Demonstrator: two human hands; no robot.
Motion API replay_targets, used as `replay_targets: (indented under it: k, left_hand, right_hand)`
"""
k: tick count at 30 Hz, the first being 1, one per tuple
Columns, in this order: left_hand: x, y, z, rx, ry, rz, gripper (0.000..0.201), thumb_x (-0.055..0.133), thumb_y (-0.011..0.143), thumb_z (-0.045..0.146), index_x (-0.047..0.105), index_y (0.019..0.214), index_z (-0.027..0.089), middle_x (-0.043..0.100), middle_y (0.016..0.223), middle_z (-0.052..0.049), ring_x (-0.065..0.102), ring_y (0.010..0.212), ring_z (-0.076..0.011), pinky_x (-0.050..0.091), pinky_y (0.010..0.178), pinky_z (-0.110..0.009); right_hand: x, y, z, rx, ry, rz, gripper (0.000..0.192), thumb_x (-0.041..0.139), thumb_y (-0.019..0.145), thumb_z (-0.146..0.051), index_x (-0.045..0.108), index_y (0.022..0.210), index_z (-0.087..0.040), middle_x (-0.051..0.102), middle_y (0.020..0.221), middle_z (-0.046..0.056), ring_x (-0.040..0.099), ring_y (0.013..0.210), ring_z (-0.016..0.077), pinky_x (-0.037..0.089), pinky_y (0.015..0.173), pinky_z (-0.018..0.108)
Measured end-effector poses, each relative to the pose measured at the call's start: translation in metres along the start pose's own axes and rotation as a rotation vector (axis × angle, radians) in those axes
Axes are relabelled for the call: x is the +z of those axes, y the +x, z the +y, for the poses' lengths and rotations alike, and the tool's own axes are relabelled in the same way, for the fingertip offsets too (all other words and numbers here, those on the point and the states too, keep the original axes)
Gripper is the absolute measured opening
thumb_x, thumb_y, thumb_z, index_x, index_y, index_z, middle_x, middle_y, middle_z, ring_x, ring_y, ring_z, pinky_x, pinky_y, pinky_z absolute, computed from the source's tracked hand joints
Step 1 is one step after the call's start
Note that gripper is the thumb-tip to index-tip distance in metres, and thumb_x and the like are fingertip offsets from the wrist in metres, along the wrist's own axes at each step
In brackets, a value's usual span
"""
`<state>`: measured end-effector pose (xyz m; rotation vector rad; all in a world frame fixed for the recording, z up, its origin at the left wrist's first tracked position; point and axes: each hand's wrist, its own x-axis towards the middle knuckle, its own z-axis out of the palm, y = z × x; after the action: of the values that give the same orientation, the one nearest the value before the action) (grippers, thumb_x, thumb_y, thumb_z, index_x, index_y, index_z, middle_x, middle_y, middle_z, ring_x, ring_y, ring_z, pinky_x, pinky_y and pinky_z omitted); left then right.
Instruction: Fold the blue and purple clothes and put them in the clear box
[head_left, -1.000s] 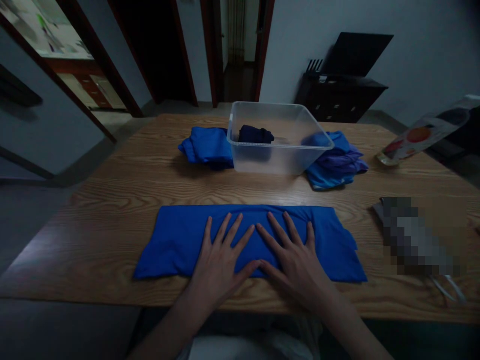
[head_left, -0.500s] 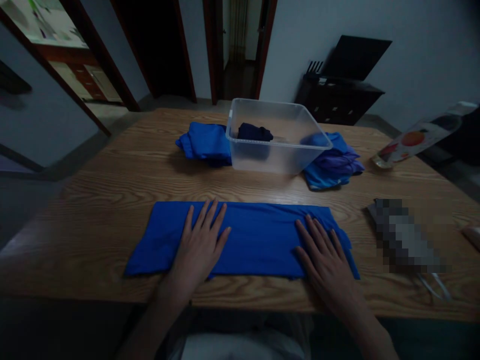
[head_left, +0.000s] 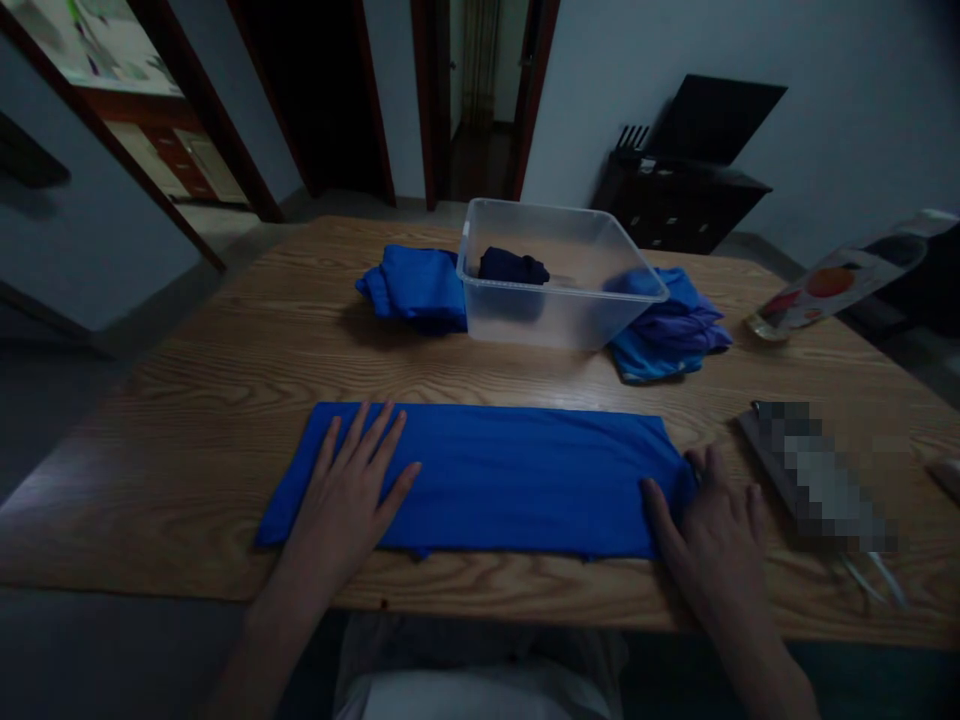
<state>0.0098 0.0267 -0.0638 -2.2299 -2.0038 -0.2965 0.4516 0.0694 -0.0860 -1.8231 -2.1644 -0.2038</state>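
"All the fingers of the left hand look spread flat."

"Yes, on the left part of the blue cloth. The right hand has its fingers bent at the cloth's right end; I can't tell whether they grip."

"Where's the cloth?"

"Lower middle of the frame, a long strip on the wooden counter."

"And beyond?"

"A clear box, upper centre, with a dark bundle inside; blue clothes to its left, blue-and-purple clothes to its right, a bottle at the right edge."
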Motion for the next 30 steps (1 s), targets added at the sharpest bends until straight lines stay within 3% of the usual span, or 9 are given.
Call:
replay_targets:
  k: [2,4,7,11,17,21,24,28,30]
  left_hand:
    - [-0.004,0.008,0.018,0.031,-0.010,-0.006,0.068,0.031,0.116,0.054,0.043,0.169,0.014,0.035,0.179,-0.008,0.027,0.170,-0.0334,0.027,0.138,-0.066]
    - [-0.005,0.016,0.042,0.076,-0.039,-0.028,0.066,0.032,0.117,0.051,0.044,0.168,0.012,0.033,0.179,-0.007,0.027,0.170,-0.0314,0.028,0.139,-0.062]
    - [0.002,0.027,0.079,0.096,-0.098,-0.067,0.065,0.029,0.118,0.046,0.041,0.170,0.009,0.030,0.180,-0.008,0.028,0.169,-0.0289,0.030,0.140,-0.057]
    - [0.012,0.036,0.110,0.024,-0.152,-0.084,0.070,0.028,0.117,0.050,0.034,0.172,0.006,0.026,0.180,-0.013,0.028,0.169,-0.0293,0.029,0.141,-0.056]
    - [0.013,0.038,0.120,0.047,-0.193,-0.067,0.077,0.029,0.116,0.057,0.029,0.174,0.006,0.019,0.182,-0.014,0.023,0.171,-0.0311,0.027,0.142,-0.057]
    - [0.015,0.037,0.120,0.037,-0.191,-0.057,0.080,0.028,0.115,0.060,0.028,0.174,0.005,0.017,0.183,-0.015,0.020,0.172,-0.0317,0.025,0.142,-0.058]
    - [0.018,0.036,0.121,0.026,-0.184,-0.047,0.082,0.028,0.115,0.061,0.029,0.173,0.004,0.018,0.183,-0.015,0.020,0.172,-0.0314,0.025,0.142,-0.057]
    - [0.018,0.036,0.121,0.024,-0.194,-0.043,0.083,0.031,0.114,0.063,0.031,0.173,0.006,0.021,0.182,-0.016,0.024,0.171,-0.0319,0.026,0.141,-0.057]
    - [0.016,0.035,0.122,0.021,-0.198,-0.041,0.083,0.031,0.114,0.064,0.032,0.173,0.006,0.022,0.182,-0.016,0.025,0.170,-0.0325,0.027,0.141,-0.057]
  right_hand:
    - [-0.002,0.003,0.002,0.062,-0.007,0.054,0.089,0.029,0.109,-0.072,0.044,0.163,-0.002,0.054,0.160,0.030,0.050,0.151,0.0483,0.021,0.132,0.072]
    - [-0.005,0.006,0.004,0.087,0.019,0.052,0.096,0.031,0.105,-0.080,0.051,0.156,-0.001,0.061,0.152,0.030,0.058,0.141,0.0487,0.031,0.130,0.068]
    - [-0.010,0.009,0.005,0.162,0.048,0.038,0.099,0.036,0.102,-0.083,0.051,0.156,-0.001,0.067,0.142,0.031,0.063,0.133,0.0497,0.045,0.117,0.067]
    - [-0.015,0.012,0.007,0.262,0.059,-0.009,0.092,0.037,0.101,-0.081,0.054,0.155,-0.009,0.072,0.134,0.027,0.066,0.129,0.0488,0.045,0.110,0.071]
    - [-0.020,0.017,0.011,0.305,0.170,-0.183,0.076,0.045,0.094,-0.084,0.068,0.123,-0.018,0.078,0.103,0.019,0.075,0.095,0.0414,0.054,0.090,0.056]
    - [-0.025,0.023,0.009,0.324,0.234,-0.259,0.056,0.048,0.091,-0.079,0.063,0.095,-0.026,0.072,0.080,0.011,0.071,0.077,0.0356,0.050,0.070,0.046]
    - [-0.030,0.029,0.008,0.378,0.361,-0.254,0.053,0.052,0.088,-0.079,0.060,0.095,-0.027,0.071,0.078,0.007,0.070,0.073,0.0325,0.049,0.064,0.044]
    - [-0.038,0.044,-0.003,0.482,0.594,-0.135,0.054,0.068,0.077,-0.075,0.062,0.101,-0.027,0.073,0.084,0.008,0.071,0.076,0.0318,0.058,0.066,0.046]
    - [-0.044,0.053,-0.018,0.444,0.683,-0.065,0.053,0.073,0.077,-0.071,0.063,0.106,-0.027,0.075,0.092,0.011,0.073,0.082,0.0323,0.061,0.068,0.046]
